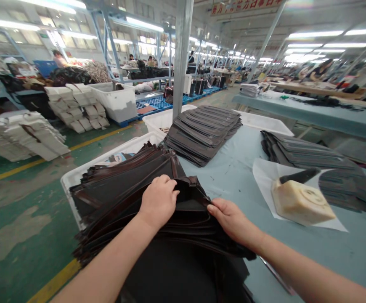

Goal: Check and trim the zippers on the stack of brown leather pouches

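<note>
A thick stack of dark brown leather pieces [123,185] lies across a white bin [72,179] and the near end of the blue-grey table [233,176]. My left hand [158,201] rests on top of the stack with its fingers curled over the edges of several pieces. My right hand [230,219] pinches the right edge of the same pieces with thumb and fingers. A black surface fills the bottom of the view under my forearms.
Two more fanned stacks of dark pieces [203,130] [309,155] lie farther along the table. A cream block with a black handle [299,200] sits on white paper. White bins, stacked pale parts [75,107] on the green floor, a steel post [181,59], distant people.
</note>
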A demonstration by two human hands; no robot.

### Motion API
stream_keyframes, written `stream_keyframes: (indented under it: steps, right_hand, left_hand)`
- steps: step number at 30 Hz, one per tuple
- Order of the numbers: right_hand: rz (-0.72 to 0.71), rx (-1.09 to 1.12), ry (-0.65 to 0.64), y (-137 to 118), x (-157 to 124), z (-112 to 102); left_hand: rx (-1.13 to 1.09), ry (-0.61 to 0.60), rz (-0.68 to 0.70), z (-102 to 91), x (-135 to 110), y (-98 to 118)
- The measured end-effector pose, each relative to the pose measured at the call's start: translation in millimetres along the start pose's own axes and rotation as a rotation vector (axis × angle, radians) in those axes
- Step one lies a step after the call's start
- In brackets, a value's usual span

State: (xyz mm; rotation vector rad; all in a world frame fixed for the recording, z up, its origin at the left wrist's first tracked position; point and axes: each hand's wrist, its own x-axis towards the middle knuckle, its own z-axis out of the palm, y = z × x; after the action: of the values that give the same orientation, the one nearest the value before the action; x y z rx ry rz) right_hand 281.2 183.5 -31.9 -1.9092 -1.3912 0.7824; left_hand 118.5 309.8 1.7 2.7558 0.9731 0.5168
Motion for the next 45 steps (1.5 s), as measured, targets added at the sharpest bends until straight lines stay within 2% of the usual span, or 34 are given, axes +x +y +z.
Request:
stream_keyframes:
  steps: [3,6,8,15,20,23,26,27,29,32,35,39,42,45]
  right_hand:
    - [-0.075,-0.046,-0.04,-6.5,-5.5,-2.7]
    - [-0.231,-0.083,-0.194,-13.2,-16.6,-8.6]
    - [-0.264,-0.047,-0.251,-14.7,-23.6,-12.0]
    - [-0.155,0.046,-0.042,-10.0,-24.8,-7.3]
    - [0.162,0.065,0.0,-10.2,1.0,-9.7]
    - [0.245,-0.098,0.087,-10.7,34.3,-19.3]
    - [0.126,-0.147,0.181,-11.9,68.1,-27.4]
    - [0.085,-0.11,0.153,-12.6,76.1,-28.5]
    - [0.062,-0.026,0.015,-14.8,84.8,-27.7]
    - [0.038,0.153,-0.207,-19.2,81.2,-22.9]
    - [-0.053,0.372,-0.253,-20.5,70.9,-19.0]
    - [-0.021,0.497,-0.17,-15.5,65.8,-14.3]
    - [0.038,0.423,-0.06,-15.1,66.6,-8.4]
    - [0.037,0.33,0.018,-19.8,65.9,-3.5]
  left_hand:
    - [0.048,-0.041,0.039,10.9,14.2,-19.6]
    - [0.085,-0.097,0.026,20.2,25.5,-31.6]
    - [0.102,-0.142,-0.003,24.1,30.0,-35.7]
    - [0.155,-0.14,-0.187,40.1,30.6,-36.2]
    - [0.1,-0.261,-0.223,47.1,45.6,-46.1]
    - [0.035,-0.308,-0.163,44.5,49.6,-38.8]
    - [-0.024,-0.299,-0.074,40.0,36.5,-19.1]
    - [-0.035,-0.296,-0.052,38.6,29.6,-12.5]
    - [-0.049,-0.284,-0.027,36.4,15.9,-2.5]
    - [-0.058,-0.249,-0.007,34.8,3.8,3.1]
    - [-0.046,-0.227,0.02,34.9,1.7,2.9]
    - [-0.031,-0.229,0.031,34.0,0.9,4.6]
    - [-0.04,-0.238,0.061,31.9,-2.3,9.7]
    - [-0.049,-0.239,0.08,29.7,-5.9,16.8]
